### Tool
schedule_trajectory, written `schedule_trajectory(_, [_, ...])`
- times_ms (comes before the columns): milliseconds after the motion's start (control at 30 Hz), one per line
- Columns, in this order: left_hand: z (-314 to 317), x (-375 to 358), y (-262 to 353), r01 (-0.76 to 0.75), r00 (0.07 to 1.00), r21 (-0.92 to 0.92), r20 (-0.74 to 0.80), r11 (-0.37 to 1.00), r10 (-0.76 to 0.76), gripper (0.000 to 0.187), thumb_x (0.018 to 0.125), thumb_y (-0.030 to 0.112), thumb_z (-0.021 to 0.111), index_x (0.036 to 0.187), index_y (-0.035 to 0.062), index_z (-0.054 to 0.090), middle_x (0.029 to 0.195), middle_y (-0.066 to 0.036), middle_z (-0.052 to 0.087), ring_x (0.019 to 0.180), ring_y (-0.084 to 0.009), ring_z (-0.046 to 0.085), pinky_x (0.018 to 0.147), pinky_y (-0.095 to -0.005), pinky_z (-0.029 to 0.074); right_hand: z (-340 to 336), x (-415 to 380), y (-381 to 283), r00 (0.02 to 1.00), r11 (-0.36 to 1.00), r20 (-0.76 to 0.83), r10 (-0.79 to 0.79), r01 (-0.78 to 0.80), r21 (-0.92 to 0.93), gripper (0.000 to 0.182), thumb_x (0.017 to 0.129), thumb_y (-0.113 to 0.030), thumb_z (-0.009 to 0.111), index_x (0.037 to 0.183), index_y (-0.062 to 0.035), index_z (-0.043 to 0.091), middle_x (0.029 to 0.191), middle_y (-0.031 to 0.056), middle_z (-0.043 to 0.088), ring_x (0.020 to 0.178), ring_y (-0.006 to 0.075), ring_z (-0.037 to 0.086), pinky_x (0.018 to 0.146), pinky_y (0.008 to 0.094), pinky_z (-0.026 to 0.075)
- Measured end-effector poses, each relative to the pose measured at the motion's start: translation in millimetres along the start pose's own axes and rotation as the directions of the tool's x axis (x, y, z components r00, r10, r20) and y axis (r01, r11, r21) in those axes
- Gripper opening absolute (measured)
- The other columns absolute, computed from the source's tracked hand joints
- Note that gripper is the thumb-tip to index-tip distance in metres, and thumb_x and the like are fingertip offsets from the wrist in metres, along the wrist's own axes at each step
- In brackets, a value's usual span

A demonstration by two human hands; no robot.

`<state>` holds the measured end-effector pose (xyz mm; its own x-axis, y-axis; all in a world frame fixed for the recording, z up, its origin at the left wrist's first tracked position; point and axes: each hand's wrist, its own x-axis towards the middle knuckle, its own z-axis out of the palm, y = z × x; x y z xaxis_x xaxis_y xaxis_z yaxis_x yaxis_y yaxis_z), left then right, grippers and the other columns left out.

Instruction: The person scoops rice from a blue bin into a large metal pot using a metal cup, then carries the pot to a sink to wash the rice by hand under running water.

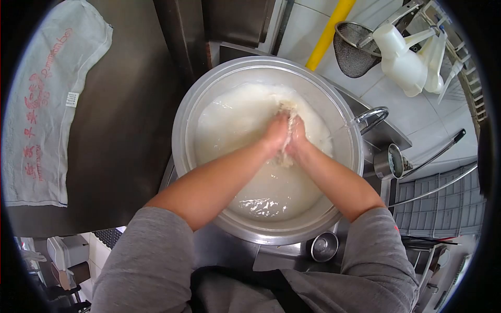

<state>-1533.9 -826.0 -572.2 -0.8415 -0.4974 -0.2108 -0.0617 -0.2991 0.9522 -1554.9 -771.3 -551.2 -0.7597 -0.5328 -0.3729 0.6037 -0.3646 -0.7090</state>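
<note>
A large round metal pot holds cloudy white water with pale grains in it. Over the right part of the water, my left hand and my right hand are pressed palm to palm. Between them is a clump of pale, wet grains, which looks like rice. Some of it sticks out past the fingertips and some hangs below the palms. The fingers are partly blurred.
A white cloth bag with red writing lies on the dark metal counter at the left. A mesh strainer and white plastic scoops hang at the upper right. A metal cup sits below the pot.
</note>
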Motion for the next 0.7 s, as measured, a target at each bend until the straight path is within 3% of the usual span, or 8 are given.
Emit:
schedule_trajectory(100, [-13,6,7,0.323,0.94,-0.354,0.224,0.878,-0.256,0.059,0.098,0.048,0.034,0.122,-0.0025,0.052,0.111,-0.016,0.06,0.101,-0.026,0.057,0.09,-0.0378,0.044,-8,7,18,0.999,0.999,-0.043,-0.026,0.024,-0.027,0.039,0.096,-0.038,0.039,0.114,-0.0075,0.057,0.107,0.0114,0.061,0.093,0.0247,0.059,0.083,0.0376,0.048])
schedule_trajectory(233, [3,-6,1,0.022,0.998,0.007,0.061,1.0,-0.023,0.067,0.097,0.053,0.034,0.127,-0.0046,0.048,0.121,-0.017,0.056,0.111,-0.0251,0.053,0.096,-0.0332,0.039,-49,60,19,0.983,0.999,0.181,-0.024,0.015,0.051,0.037,0.096,-0.034,0.045,0.118,-0.0059,0.055,0.097,0.0069,0.061,0.086,0.02,0.058,0.078,0.0354,0.048])
schedule_trajectory(367, [-33,36,15,-0.034,0.959,0.228,0.283,0.973,-0.032,0.071,0.096,0.057,0.023,0.146,0.0059,0.025,0.153,-0.017,0.017,0.141,-0.0301,0.018,0.115,-0.0378,0.012,-13,38,-3,0.995,0.995,0.048,-0.088,0.09,-0.035,0.034,0.096,-0.032,0.046,0.113,-0.0067,0.059,0.097,0.0111,0.061,0.085,0.0204,0.057,0.079,0.0352,0.047])
schedule_trajectory(433, [-53,38,21,-0.16,0.967,0.694,0.254,0.702,-0.031,0.066,0.097,0.053,0.021,0.146,0.0101,0.026,0.154,-0.014,0.014,0.141,-0.0304,0.017,0.114,-0.0447,0.016,-50,75,-16,0.916,0.429,0.379,-0.128,0.396,-0.812,0.035,0.094,-0.034,0.048,0.112,-0.0056,0.061,0.109,0.0144,0.061,0.096,0.0229,0.058,0.081,0.0373,0.048])
schedule_trajectory(467, [-63,36,21,-0.158,0.967,0.696,0.252,0.7,-0.032,0.066,0.097,0.053,0.021,0.146,0.0101,0.026,0.154,-0.014,0.014,0.141,-0.0304,0.017,0.114,-0.0447,0.016,-62,80,-22,0.916,0.432,0.38,-0.127,0.396,-0.81,0.035,0.094,-0.034,0.048,0.112,-0.0056,0.061,0.109,0.0144,0.061,0.096,0.0229,0.058,0.081,0.0373,0.048])
schedule_trajectory(533, [-80,35,14,-0.101,0.952,0.977,0.15,0.188,-0.267,0.064,0.095,0.052,0.026,0.146,0.012,0.027,0.153,-0.01,0.02,0.14,-0.0301,0.02,0.112,-0.0502,0.022,-84,81,-36,0.814,-0.546,0.531,-0.236,0.341,-0.766,0.039,0.094,-0.033,0.044,0.106,-0.0013,0.062,0.107,0.0186,0.063,0.098,0.0333,0.061,0.087,0.0422,0.047])
schedule_trajectory(633, [-106,57,-27,-0.088,0.963,0.994,0.071,-0.057,-0.26,0.065,0.093,0.051,0.032,0.145,0.0121,0.029,0.152,-0.008,0.024,0.139,-0.0302,0.025,0.11,-0.0475,0.027,-89,60,-69,0.983,-0.59,0.182,-0.036,0.126,-0.797,0.037,0.093,-0.029,0.045,0.108,-0.0003,0.061,0.111,0.0212,0.061,0.102,0.0384,0.057,0.089,0.0465,0.046])
schedule_trajectory(700, [-102,24,-7,0.053,0.95,0.99,-0.09,-0.131,-0.299,0.063,0.092,0.048,0.037,0.143,0.012,0.034,0.15,-0.009,0.029,0.135,-0.0311,0.031,0.109,-0.0439,0.03,-120,67,-73,0.971,-0.669,0.233,0.052,0.207,-0.714,0.036,0.092,-0.029,0.045,0.108,-0.0015,0.062,0.113,0.0198,0.061,0.103,0.0368,0.058,0.089,0.0457,0.045])
